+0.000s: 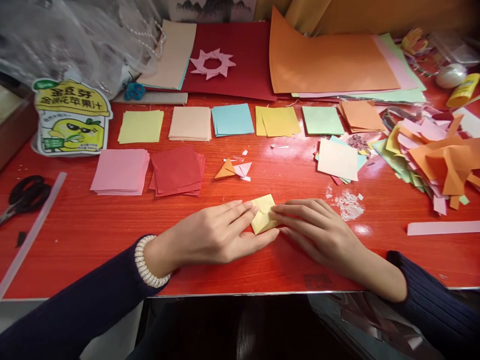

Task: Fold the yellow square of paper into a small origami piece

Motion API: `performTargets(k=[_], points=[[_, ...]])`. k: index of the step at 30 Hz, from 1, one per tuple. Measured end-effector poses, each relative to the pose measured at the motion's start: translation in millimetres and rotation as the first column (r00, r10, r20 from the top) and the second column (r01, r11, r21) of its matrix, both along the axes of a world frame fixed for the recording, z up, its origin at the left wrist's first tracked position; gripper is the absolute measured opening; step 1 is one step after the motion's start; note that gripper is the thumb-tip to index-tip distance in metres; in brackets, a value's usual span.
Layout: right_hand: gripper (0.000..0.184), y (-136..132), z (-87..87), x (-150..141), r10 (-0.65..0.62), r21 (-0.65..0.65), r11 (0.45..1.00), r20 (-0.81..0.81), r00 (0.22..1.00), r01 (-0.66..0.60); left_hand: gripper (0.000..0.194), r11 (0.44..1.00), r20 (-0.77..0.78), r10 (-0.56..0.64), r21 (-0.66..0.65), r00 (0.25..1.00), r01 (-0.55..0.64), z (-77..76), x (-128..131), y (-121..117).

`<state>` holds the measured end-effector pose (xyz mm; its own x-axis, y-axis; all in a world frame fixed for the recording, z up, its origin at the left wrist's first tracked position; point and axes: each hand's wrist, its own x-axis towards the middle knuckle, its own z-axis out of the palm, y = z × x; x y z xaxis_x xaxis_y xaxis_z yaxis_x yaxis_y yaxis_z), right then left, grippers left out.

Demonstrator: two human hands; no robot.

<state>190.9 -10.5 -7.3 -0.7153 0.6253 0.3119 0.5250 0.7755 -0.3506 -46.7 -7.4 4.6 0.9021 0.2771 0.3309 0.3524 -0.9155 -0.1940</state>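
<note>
A small pale yellow folded paper [264, 220] lies on the red table, with crease lines and a small slit near its middle. My left hand [219, 232] holds its left side, fingertips on the upper left edge and thumb along the lower edge. From the right, my right hand [318, 225] presses its fingertips onto the paper's right edge; its thumb is hard to make out. Just beyond the paper sit an orange folded piece [225, 170] and a pink folded piece [243, 170], touching each other.
Stacks of coloured squares, including pink [120, 171] and dark red [177, 171], line the table. Scissors [28, 195] and a juice pouch [72, 117] are at left. Paper scraps [442, 150] pile up at right. A pink paper ring [212, 64] rests on large red paper.
</note>
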Motion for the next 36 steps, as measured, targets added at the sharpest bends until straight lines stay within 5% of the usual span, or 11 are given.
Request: performTargets(k=[7,18,22,29,36], points=[[0.022,5.1,-3.4,-7.6,-0.085,0.034,0.996,0.04,0.996,0.084,0.022,0.998,0.009,-0.005,-0.066,1.0,0.006,-1.7,1.3,2.3],[0.025,7.6,1.2,0.6,0.094,0.138,0.986,0.04,0.995,-0.098,0.02,0.996,0.018,-0.041,0.084,0.999,0.04,-7.1,1.6,2.1],[0.022,6.2,0.7,-2.3,0.054,0.158,0.985,0.054,0.997,-0.062,0.019,0.993,0.102,0.078,-0.095,0.992,-0.068,-9.2,6.8,0.7],[0.016,4.1,0.4,-7.0,-0.019,0.005,1.0,-0.001,1.0,0.019,0.021,0.799,0.205,0.345,-0.576,0.916,-0.172,-11.9,11.1,0.0],[0.01,5.1,0.8,-15.0,-0.196,-0.18,0.967,-0.087,0.977,0.178,0.024,0.659,0.208,0.503,-0.72,0.839,-0.217,-12.2,23.5,5.0]])
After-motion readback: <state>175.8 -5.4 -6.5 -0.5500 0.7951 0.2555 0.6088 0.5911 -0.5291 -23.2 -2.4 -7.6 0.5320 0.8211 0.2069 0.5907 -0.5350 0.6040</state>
